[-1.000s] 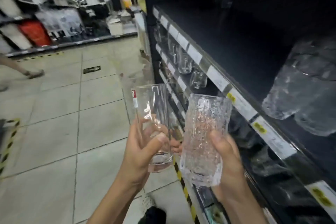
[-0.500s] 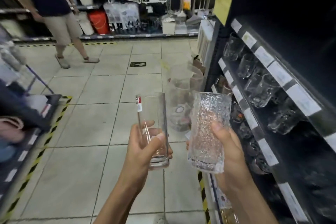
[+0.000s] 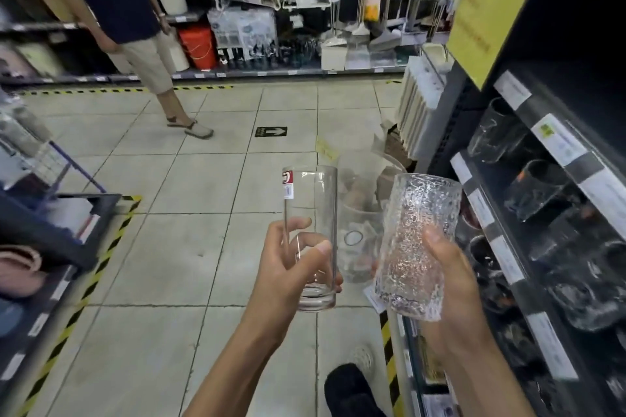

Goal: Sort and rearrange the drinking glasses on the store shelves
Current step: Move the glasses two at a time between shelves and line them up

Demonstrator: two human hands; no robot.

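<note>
Head view: gripping smooth tall glass (image 3: 311,200) in curled left fingers (image 3: 299,223), textured glass (image 3: 416,213) just right of them in curled right fingers (image 3: 437,244).

smooth clear glass tumbler (image 3: 311,240) | rough textured glass tumbler (image 3: 411,247) | glossy tiled floor (image 3: 176,247)

The right hand (image 3: 454,308) hides its fingers behind its textured clear glass tumbler (image 3: 416,230). The left hand (image 3: 281,281) holds a smooth clear tall glass (image 3: 315,200) whose red-and-white sticker (image 3: 288,184) is too small to read. Right of both hands, white shelf-edge labels (image 3: 559,142) blur illegibly.
</note>
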